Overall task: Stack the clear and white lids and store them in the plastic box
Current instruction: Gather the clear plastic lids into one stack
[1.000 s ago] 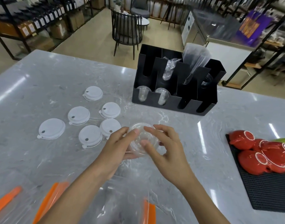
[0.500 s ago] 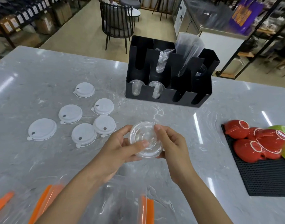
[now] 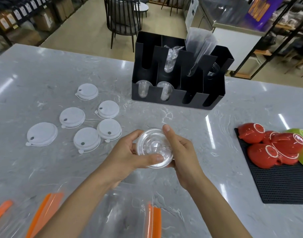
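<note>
Both my hands hold a stack of clear lids (image 3: 153, 148) above the grey marble table (image 3: 190, 127). My left hand (image 3: 128, 155) grips its left side with the thumb across the front rim. My right hand (image 3: 180, 152) clasps its right side, a finger over the top edge. Several white lids (image 3: 86, 140) lie flat and apart on the table to the left. A clear plastic box with orange clips (image 3: 128, 210) sits at the near edge, under my forearms.
A black cup-and-lid organiser (image 3: 178, 98) with clear cups stands at the back centre. Red and green bowls (image 3: 271, 148) lie upturned on a black mat (image 3: 281, 186) at the right. Another orange-clipped clear box (image 3: 2, 212) is at the near left.
My hands have lifted the clear lids off the table and tilted them toward me. The camera view shifted slightly downward.
</note>
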